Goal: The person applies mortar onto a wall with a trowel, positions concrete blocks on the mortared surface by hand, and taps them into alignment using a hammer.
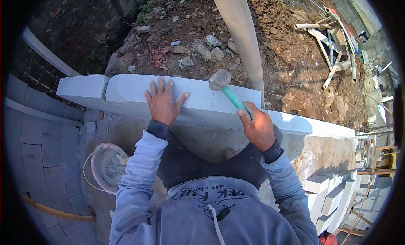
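A row of pale blocks point(194, 93) runs across the view in front of me. My left hand point(164, 102) lies flat on top of one of them, its fingers spread. In my right hand point(258, 127) is the green handle of a mallet point(220, 79), gripped near its lower end. The mallet's grey, rounded head is over the blocks, to the right of my left hand. Whether the head touches the block I cannot tell. A thin string point(295, 102) runs along the far side of the row.
A bucket of wet mortar point(110, 167) stands at the lower left, beside a block wall point(42, 160). Stacked blocks point(331, 196) are at the lower right. Beyond the row are a slanting post point(242, 34), rubble point(211, 53) and a heap of pipes point(333, 51).
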`<state>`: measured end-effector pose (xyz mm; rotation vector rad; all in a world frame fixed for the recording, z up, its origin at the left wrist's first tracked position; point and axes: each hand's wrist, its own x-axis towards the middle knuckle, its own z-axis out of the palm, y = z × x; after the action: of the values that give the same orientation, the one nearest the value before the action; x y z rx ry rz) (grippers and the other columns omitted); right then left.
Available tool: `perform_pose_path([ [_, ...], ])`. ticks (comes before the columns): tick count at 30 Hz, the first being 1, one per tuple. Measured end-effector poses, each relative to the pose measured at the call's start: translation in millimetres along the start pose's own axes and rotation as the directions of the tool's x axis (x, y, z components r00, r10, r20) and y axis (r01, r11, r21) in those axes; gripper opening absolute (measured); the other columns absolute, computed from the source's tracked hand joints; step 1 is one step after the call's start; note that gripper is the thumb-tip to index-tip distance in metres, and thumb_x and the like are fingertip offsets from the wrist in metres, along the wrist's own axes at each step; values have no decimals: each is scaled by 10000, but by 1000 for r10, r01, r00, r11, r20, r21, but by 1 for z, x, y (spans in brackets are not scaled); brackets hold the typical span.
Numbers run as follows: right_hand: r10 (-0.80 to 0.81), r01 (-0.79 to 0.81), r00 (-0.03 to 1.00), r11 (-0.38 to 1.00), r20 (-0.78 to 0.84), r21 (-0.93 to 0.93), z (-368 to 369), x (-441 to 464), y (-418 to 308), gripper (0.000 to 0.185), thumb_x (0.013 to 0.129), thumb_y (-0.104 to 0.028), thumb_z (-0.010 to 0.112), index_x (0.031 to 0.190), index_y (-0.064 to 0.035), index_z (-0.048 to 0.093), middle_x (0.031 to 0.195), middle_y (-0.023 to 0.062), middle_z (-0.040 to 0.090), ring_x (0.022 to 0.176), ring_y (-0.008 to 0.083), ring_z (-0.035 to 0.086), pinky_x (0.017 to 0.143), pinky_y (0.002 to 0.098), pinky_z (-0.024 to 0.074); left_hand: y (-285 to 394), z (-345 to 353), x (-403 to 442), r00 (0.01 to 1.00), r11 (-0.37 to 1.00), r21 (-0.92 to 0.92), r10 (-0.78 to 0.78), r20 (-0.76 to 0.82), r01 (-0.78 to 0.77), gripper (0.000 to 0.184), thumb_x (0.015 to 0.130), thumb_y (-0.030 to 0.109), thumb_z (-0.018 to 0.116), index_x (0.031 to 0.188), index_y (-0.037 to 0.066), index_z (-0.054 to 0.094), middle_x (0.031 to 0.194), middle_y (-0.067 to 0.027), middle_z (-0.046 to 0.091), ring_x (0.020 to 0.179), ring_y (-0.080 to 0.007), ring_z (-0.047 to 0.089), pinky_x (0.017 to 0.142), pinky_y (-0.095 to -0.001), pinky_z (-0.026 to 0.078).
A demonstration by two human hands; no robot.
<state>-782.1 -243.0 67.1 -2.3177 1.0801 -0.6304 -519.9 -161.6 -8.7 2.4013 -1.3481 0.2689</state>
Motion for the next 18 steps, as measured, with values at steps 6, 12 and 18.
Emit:
perform_pose_path([
  [6, 108, -116, 987, 992, 115, 59, 8, -2, 14, 278, 922, -314, 582, 1015, -54, 611, 632, 164, 596, 614, 376, 611, 575, 442, 455, -3, 0, 2, 999, 999, 26, 29, 21, -30, 701, 772, 552, 672, 1231, 29, 583, 1350, -238, 479, 1254, -446, 404, 967, -614, 327],
  [12, -7, 36, 993, 970, -121, 241, 12, -4, 9, 269, 921, -296, 586, 1030, -51, 615, 602, 159, 582, 585, 357, 598, 572, 422, 447, -3, -1, 4, 998, 999, 40, 31, 53, -33, 704, 775, 553, 669, 1239, 30, 579, 1353, -239, 476, 1260, -444, 402, 968, -618, 328],
  [18, 73, -82, 994, 991, 84, 109, 24, 12, 7, 254, 915, -274, 591, 1015, -43, 622, 597, 169, 572, 573, 353, 593, 549, 424, 437, -3, -2, 5, 997, 998, 49, 26, 77, -29, 707, 780, 566, 656, 1243, 36, 578, 1346, -229, 485, 1265, -433, 404, 973, -602, 336],
])
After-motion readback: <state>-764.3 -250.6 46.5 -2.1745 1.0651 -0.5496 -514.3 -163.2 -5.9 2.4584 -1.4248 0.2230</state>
